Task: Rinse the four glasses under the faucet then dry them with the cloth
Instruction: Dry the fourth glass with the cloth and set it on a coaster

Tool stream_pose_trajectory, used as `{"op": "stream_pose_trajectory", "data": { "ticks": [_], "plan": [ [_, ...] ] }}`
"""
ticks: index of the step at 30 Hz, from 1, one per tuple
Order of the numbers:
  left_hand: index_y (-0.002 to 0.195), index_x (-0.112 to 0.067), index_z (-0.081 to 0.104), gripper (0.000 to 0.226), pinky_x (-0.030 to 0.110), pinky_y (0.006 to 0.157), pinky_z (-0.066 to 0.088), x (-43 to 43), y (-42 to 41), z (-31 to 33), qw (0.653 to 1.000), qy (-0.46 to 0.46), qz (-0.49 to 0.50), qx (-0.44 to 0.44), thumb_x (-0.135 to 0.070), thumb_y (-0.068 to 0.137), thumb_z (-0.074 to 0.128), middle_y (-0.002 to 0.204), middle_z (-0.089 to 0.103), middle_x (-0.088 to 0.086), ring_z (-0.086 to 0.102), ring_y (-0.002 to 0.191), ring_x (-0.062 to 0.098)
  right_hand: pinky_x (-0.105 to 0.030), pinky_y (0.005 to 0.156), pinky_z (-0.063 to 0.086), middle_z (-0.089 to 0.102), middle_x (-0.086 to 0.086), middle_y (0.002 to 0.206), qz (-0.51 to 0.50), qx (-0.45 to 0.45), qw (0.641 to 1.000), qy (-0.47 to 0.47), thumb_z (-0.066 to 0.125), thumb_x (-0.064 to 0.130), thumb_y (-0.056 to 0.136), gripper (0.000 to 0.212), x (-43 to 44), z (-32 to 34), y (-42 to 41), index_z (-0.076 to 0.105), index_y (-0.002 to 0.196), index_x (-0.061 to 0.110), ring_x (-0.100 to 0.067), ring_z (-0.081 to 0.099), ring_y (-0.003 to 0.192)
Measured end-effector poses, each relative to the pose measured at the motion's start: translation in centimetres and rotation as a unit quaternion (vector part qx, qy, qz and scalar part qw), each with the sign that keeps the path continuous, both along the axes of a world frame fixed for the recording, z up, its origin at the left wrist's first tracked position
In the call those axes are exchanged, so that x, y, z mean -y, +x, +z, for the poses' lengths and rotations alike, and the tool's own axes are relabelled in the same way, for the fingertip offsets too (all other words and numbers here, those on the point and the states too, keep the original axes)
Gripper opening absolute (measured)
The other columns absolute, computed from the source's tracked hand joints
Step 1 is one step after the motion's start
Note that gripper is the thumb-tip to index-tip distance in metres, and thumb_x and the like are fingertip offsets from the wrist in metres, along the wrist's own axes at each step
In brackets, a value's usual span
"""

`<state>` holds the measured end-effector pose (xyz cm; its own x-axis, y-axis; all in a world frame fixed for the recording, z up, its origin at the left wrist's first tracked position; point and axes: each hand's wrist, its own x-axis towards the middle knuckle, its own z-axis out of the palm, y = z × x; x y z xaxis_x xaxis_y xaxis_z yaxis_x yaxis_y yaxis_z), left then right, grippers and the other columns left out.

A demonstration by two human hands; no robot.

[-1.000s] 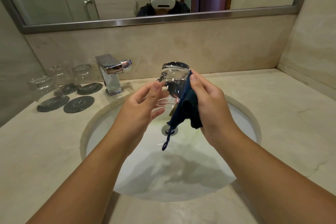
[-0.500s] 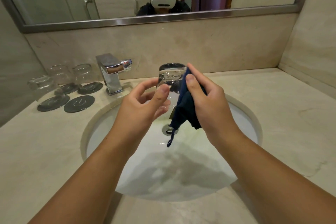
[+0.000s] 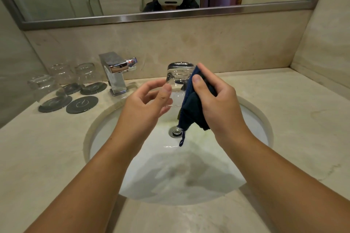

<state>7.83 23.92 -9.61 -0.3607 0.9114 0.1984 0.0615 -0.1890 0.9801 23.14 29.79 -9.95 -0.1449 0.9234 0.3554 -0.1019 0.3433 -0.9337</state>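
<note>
Three glasses (image 3: 45,89) stand upside down on dark coasters at 10 o'clock from the sink (image 3: 262,119), left of the faucet (image 3: 115,73); I judge these are finished. One coaster (image 3: 82,104) beside them is bare. The fourth glass (image 3: 180,75) is over the basin at 12 o'clock, bottom up. The left hand (image 3: 144,108) pinches its lower part with thumb and fingertips. The right hand (image 3: 221,104) grasps the blue cloth (image 3: 189,108) and presses it on the glass wall. No water runs. Probably only this drying is left.
</note>
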Motion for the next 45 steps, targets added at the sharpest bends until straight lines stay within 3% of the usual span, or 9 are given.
{"op": "stream_pose_trajectory", "data": {
  "ticks": [5, 8, 13, 18, 25, 34, 38, 42, 45],
  "plan": [
    [0.124, -0.030, 0.070, 0.052, 0.042, 0.103, 0.060, 0.1, 0.2, -0.2, 0.999, 0.000, -0.002, -0.037, -0.051, 0.081, 0.087, 0.112, 0.080, 0.000, 0.079, 0.106, 0.021, -0.018, 0.109, 0.048, 0.066, 0.019, 0.140, 0.011, 0.026, 0.999, 0.020, 0.063, 0.031, 0.107, 0.045, 0.0, -0.3, 0.0, 0.058, 0.151, 0.031, 0.009, 0.059, 0.128],
    [0.117, -0.025, 0.073, 0.042, 0.030, 0.094, 0.063, 0.4, 0.3, 0.3, 0.999, -0.003, -0.037, 0.036, -0.047, 0.080, 0.079, 0.107, 0.081, 0.002, 0.077, 0.109, 0.025, -0.031, 0.117, 0.047, 0.068, 0.013, 0.141, 0.030, -0.010, 0.999, -0.018, 0.063, 0.039, 0.105, 0.044, -0.5, -0.3, 0.0, 0.063, 0.147, 0.029, -0.001, 0.061, 0.132],
    [0.126, -0.014, 0.068, 0.067, 0.031, 0.094, 0.063, 0.5, 0.3, 0.7, 0.991, -0.006, -0.078, 0.107, -0.053, 0.071, 0.073, 0.106, 0.080, 0.006, 0.077, 0.100, 0.023, -0.052, 0.117, 0.047, 0.076, -0.005, 0.129, 0.106, -0.089, 0.986, -0.089, 0.059, 0.048, 0.098, 0.051, -1.1, -0.5, -0.1, 0.070, 0.137, 0.016, -0.025, 0.070, 0.126],
    [0.115, -0.022, 0.069, 0.055, 0.026, 0.088, 0.060, 0.0, -0.2, 0.3, 0.999, 0.021, -0.008, 0.037, -0.056, 0.072, 0.075, 0.098, 0.079, -0.003, 0.076, 0.091, 0.011, -0.043, 0.119, 0.045, 0.071, 0.007, 0.139, 0.045, -0.055, 0.996, -0.053, 0.062, 0.051, 0.092, 0.057, -1.1, -0.6, -0.2, 0.066, 0.143, 0.026, -0.012, 0.063, 0.134],
    [0.117, -0.028, 0.070, 0.052, 0.037, 0.096, 0.061, -0.1, 0.1, -0.1, 1.000, 0.003, -0.006, -0.028, -0.057, 0.077, 0.089, 0.108, 0.081, -0.002, 0.078, 0.106, 0.020, -0.033, 0.118, 0.046, 0.065, 0.014, 0.145, 0.019, 0.002, 1.000, -0.005, 0.062, 0.034, 0.107, 0.045, -0.2, -0.3, 0.1, 0.059, 0.152, 0.027, 0.002, 0.057, 0.135],
    [0.112, -0.020, 0.074, 0.060, 0.031, 0.096, 0.058, 0.3, 0.2, 0.6, 0.993, -0.002, -0.079, 0.090, -0.058, 0.066, 0.075, 0.098, 0.080, -0.003, 0.074, 0.099, 0.016, -0.054, 0.116, 0.048, 0.078, -0.008, 0.124, 0.111, -0.091, 0.985, -0.092, 0.052, 0.041, 0.108, 0.042, -0.9, -0.5, -0.2, 0.072, 0.132, 0.013, -0.026, 0.071, 0.123],
    [0.115, -0.031, 0.075, 0.059, 0.025, 0.090, 0.058, -0.2, -0.3, 0.3, 1.000, 0.018, -0.012, 0.016, -0.064, 0.066, 0.074, 0.106, 0.078, -0.007, 0.073, 0.097, 0.004, -0.047, 0.116, 0.048, 0.078, 0.004, 0.125, 0.063, -0.071, 0.993, -0.072, 0.060, 0.044, 0.103, 0.047, -0.9, -0.5, -0.3, 0.066, 0.143, 0.021, -0.016, 0.068, 0.127],
    [0.117, -0.028, 0.072, 0.044, 0.028, 0.093, 0.062, 0.0, -0.1, 0.4, 1.000, 0.027, -0.002, 0.001, -0.050, 0.079, 0.074, 0.113, 0.078, 0.003, 0.077, 0.098, 0.011, -0.037, 0.117, 0.048, 0.073, 0.013, 0.134, 0.022, -0.040, 0.998, -0.035, 0.060, 0.034, 0.108, 0.043, -0.4, -0.2, -0.1, 0.060, 0.150, 0.025, -0.003, 0.063, 0.130],
    [0.118, -0.031, 0.069, 0.051, 0.034, 0.097, 0.061, 0.0, 0.0, 0.2, 0.999, 0.009, -0.003, -0.035, -0.060, 0.080, 0.086, 0.115, 0.079, 0.000, 0.078, 0.105, 0.016, -0.033, 0.118, 0.046, 0.065, 0.015, 0.145, 0.009, -0.008, 1.000, -0.012, 0.062, 0.035, 0.107, 0.046, -0.2, -0.1, 0.0, 0.058, 0.152, 0.028, 0.002, 0.058, 0.134]
  ]
}}
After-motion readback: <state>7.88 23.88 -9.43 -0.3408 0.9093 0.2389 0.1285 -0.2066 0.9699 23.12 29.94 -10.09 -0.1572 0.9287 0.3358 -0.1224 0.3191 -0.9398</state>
